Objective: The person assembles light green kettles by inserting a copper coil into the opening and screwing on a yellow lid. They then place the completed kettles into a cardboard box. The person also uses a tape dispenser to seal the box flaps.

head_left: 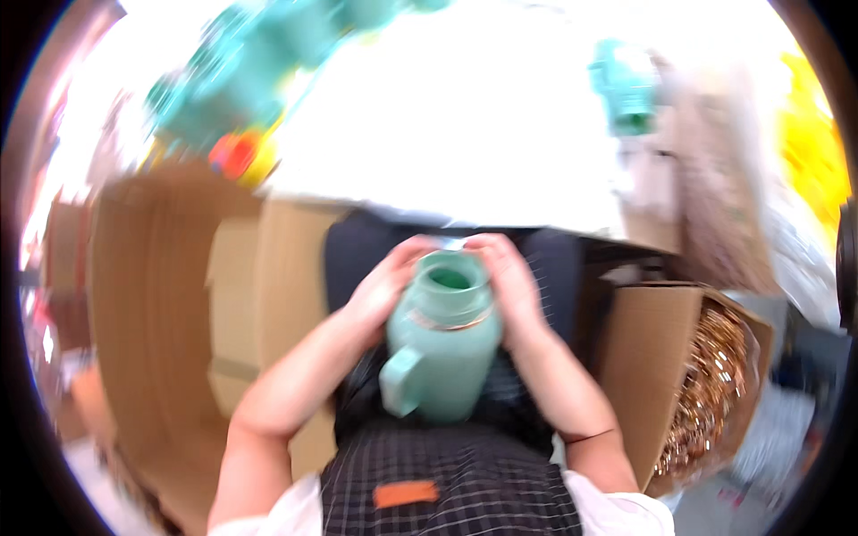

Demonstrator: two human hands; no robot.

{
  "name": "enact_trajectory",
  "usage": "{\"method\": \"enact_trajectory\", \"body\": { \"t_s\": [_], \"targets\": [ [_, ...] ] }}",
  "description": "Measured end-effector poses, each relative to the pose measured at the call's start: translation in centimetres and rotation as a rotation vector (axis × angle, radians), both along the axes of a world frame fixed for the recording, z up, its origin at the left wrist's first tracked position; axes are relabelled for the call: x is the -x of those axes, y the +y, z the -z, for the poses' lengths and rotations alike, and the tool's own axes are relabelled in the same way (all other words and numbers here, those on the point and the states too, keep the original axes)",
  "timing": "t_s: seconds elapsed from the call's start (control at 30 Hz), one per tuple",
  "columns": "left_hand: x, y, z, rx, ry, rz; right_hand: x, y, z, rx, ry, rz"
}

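Head view, blurred: both hands clasp a pale green plastic jug with a side handle (442,344) in the lap. Left hand (386,284) and right hand (511,279) fingers press around its open neck, steadying it. Cardboard boxes (259,295) flank it; a white table (465,116) lies beyond.

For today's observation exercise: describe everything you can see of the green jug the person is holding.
The green jug is pale mint, smooth and matte, perhaps plastic or coated metal. It has a rounded body, a coppery band below the neck, an open mouth and a chunky handle pointing lower left. It tilts with its mouth away from the person, over their lap. The left hand and right hand grip its neck from either side.
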State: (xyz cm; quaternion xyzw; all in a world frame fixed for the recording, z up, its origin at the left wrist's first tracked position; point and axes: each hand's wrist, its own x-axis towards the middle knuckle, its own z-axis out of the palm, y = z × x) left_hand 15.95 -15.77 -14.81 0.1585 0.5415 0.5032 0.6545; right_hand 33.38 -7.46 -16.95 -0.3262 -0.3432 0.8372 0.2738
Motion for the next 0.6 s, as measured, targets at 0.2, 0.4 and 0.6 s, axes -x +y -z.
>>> {"method": "enact_trajectory", "body": {
  "t_s": [0.2, 0.4, 0.6],
  "targets": [
    [-2.2, -0.1, 0.8, -0.069, 0.474, -0.380, -6.3, 1.7, -8.7, -0.695, -0.171, 0.215],
    [-5.4, -2.9, 0.4, 0.021, -0.409, 0.112, -9.8, -3.6, -10.9, -1.576, -0.159, 0.265],
    [-3.4, -2.4, 2.4, -0.147, 0.078, -0.080, -18.2, 14.4, -25.6, -1.470, -0.757, 0.740]
  ]
}}
